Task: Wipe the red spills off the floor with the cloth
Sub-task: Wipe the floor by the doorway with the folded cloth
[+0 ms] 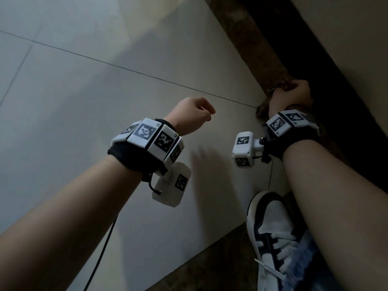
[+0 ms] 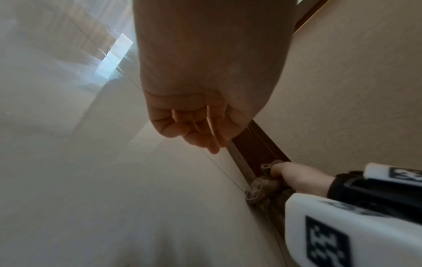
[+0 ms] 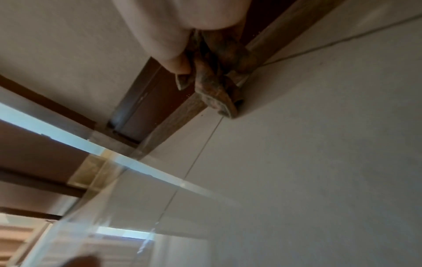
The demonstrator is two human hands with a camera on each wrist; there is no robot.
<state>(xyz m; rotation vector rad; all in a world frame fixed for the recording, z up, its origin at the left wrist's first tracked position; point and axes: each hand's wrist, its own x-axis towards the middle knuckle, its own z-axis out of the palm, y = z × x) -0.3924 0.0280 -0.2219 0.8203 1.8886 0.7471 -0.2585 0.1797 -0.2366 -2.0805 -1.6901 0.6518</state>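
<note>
My right hand (image 1: 294, 95) grips a crumpled brownish cloth (image 1: 262, 108) against the brown stone strip (image 1: 252, 49) where the pale tiled floor (image 1: 105, 91) meets the wall. In the right wrist view the cloth (image 3: 214, 79) bunches out below the fingers (image 3: 178, 66) and touches the strip. The left wrist view shows the cloth (image 2: 262, 186) under that hand (image 2: 294, 175). My left hand (image 1: 195, 114) hovers above the tiles, fingers loosely curled and holding nothing; its fingers (image 2: 194, 126) show the same curl. No red spill shows in any view.
A white and navy sneaker (image 1: 273, 234) stands on the floor at lower right, next to a darker stone band (image 1: 210, 269). A beige wall (image 1: 346, 38) with a dark skirting (image 1: 315, 59) runs along the right. Bright window reflections (image 3: 137, 162) cross the glossy tiles.
</note>
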